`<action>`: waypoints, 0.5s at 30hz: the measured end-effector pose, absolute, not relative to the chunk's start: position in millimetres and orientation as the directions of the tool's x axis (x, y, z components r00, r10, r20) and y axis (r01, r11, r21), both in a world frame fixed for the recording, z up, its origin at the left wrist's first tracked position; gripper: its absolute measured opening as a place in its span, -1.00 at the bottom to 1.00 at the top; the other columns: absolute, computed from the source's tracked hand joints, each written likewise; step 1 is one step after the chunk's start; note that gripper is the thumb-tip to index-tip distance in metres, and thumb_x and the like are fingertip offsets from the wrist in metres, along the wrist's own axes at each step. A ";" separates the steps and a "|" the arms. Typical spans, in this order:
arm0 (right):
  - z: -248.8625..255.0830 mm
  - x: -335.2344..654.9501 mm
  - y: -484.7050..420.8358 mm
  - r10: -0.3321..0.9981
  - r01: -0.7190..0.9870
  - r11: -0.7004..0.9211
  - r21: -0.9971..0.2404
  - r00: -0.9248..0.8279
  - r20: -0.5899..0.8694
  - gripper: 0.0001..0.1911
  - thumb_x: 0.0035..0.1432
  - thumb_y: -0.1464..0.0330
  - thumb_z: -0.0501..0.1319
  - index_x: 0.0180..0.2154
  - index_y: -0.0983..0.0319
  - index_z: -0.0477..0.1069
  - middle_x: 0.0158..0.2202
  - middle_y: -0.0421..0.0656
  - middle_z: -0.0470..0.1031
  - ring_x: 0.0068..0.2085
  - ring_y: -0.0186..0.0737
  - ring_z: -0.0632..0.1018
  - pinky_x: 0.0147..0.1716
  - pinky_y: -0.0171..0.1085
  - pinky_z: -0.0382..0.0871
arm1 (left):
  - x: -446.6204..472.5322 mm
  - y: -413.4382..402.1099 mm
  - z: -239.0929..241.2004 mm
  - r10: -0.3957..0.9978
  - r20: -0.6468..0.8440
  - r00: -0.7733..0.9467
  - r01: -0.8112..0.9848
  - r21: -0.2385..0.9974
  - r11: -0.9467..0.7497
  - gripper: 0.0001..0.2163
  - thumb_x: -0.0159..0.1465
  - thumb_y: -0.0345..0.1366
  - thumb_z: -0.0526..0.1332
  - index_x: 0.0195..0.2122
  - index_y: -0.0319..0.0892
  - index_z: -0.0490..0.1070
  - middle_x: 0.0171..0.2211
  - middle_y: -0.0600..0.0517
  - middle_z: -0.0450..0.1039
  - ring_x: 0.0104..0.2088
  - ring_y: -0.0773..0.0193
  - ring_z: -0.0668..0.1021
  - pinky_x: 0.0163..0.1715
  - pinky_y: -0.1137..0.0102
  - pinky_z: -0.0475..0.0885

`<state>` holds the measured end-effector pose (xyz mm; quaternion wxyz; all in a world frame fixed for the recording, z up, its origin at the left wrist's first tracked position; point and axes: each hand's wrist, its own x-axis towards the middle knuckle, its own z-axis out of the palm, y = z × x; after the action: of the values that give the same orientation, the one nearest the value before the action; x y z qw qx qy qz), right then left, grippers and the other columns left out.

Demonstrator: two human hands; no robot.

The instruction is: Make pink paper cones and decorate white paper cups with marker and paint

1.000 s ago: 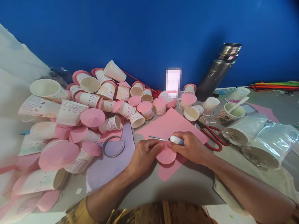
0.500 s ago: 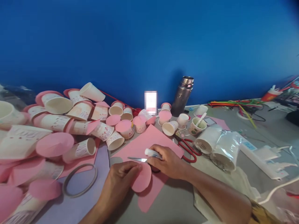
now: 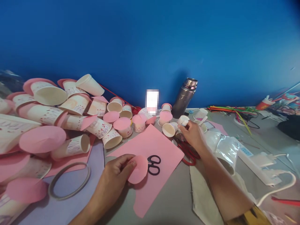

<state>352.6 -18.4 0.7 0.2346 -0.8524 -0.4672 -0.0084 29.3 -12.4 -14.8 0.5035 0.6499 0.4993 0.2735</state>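
A moment ago my right hand (image 3: 193, 134) was down beside the left, holding small scissors and a white glue stick against the paper. Now the black-handled scissors (image 3: 153, 164) lie loose on the pink sheet (image 3: 164, 147), touching the sheet only, at 3 o'clock of the disc. The cutting looks finished, as far as I can judge: the pink paper disc (image 3: 138, 170) is free of the sheet, which shows a rounded bite in its near edge.

My left hand (image 3: 112, 170) sits low in the view, at about 7 o'clock, with the forearm coming in from the bottom edge. Its thumb and fingertips pinch the disc by its left rim and hold it tilted just above the sheet.

My right arm stretches away from me toward 1 o'clock, wrist raised, fingers curled. The fingertips meet a small white cup (image 3: 183, 120) that stands near the steel flask (image 3: 185, 97). I cannot tell whether they grip the cup or only touch it, nor whether the glue stick is in that hand. Red scissors (image 3: 187, 154) lie under the wrist. A heap of decorated cups (image 3: 70, 106) fills the table at 10 o'clock.
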 end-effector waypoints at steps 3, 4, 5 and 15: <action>-4.0 351.5 -17.2 0.814 0.814 -0.503 -0.289 0.559 0.159 -0.69 0.29 0.15 0.26 -0.22 0.28 0.58 -0.36 0.01 0.62 -0.29 -0.02 0.61 -0.37 -0.22 0.21 | 29.5 -12.6 -17.2 0.932 -0.139 0.335 0.393 0.920 -0.004 -0.60 0.19 0.02 0.31 -0.11 -0.13 0.69 -0.50 0.06 0.52 -0.46 0.20 0.48 -0.48 0.42 0.34; -4.6 350.6 -16.9 0.819 0.818 -0.511 -0.263 0.556 0.139 -0.69 0.29 0.16 0.27 -0.20 0.28 0.58 -0.33 0.02 0.64 -0.26 0.00 0.62 -0.36 -0.22 0.22 | 29.4 -12.6 -17.3 0.934 -0.142 0.327 0.403 0.915 -0.002 -0.58 0.18 0.02 0.30 -0.08 -0.14 0.69 -0.53 0.08 0.47 -0.49 0.23 0.44 -0.49 0.42 0.31; -4.5 349.7 -16.6 0.824 0.821 -0.516 -0.242 0.554 0.122 -0.70 0.29 0.17 0.28 -0.18 0.28 0.59 -0.30 0.04 0.65 -0.23 0.02 0.63 -0.35 -0.22 0.24 | 29.1 -12.6 -17.2 0.937 -0.147 0.318 0.408 0.913 0.005 -0.56 0.18 0.03 0.30 -0.06 -0.15 0.69 -0.55 0.09 0.43 -0.50 0.24 0.42 -0.50 0.42 0.29; 21.4 321.9 -38.1 0.760 0.823 -0.496 -0.277 0.566 0.320 -0.55 0.32 0.20 0.25 0.15 0.27 0.48 -0.24 0.07 0.65 -0.19 0.12 0.62 -0.22 -0.11 0.31 | 33.5 -13.0 -16.8 0.971 -0.120 0.207 0.129 0.987 0.094 -0.52 0.14 -0.06 0.41 0.02 -0.23 0.58 -0.55 0.15 0.39 -0.55 0.37 0.34 -0.53 0.47 0.20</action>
<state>321.9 -38.1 21.4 0.2024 -0.8614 -0.4593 -0.0778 33.5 -13.0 -16.8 0.5466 0.5521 0.4983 0.3848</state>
